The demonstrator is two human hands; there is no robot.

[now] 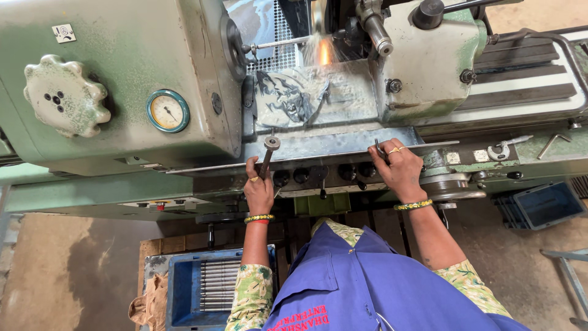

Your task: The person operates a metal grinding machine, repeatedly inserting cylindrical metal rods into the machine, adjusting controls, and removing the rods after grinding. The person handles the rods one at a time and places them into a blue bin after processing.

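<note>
- Left hand [259, 191]: fingers wrapped tight around the dark lever handle with round metal knob [268, 156], thumb side up, wrist ringed by a yellow-and-red beaded bangle [259, 218].
- Right hand [401, 168]: fingers pinched on a small dark metal pin-like piece [380, 149], held at the front edge of the long grey steel ledge [331, 147]; exact shape of the piece too small to tell.
- Lever location: standing up from the machine front, just below the ledge, above the row of black round control knobs [324, 175].
- Sparks [323, 52]: bright orange spray at the grinding zone behind the ledge, directly between the two hands and well above them.
- Risk, burn: likely if either hand rises over the ledge toward the spark stream.
- Risk, slip: oily grey slurry on the tray [306, 98] behind the ledge suggests slick surfaces; loss of grip on the lever could jerk the feed.
- Risk, snag: bangles and loose floral sleeve [251, 294] near moving controls; catching on a knob plausible.
- Risk, drop: pinched piece could fall behind the ledge or down onto the blue plastic crate of grey steel rods [205, 285] at floor level.
- Round white pressure gauge with teal rim [167, 111]: on the green machine housing [122, 61], well left of the left hand; reading not legible.
</note>
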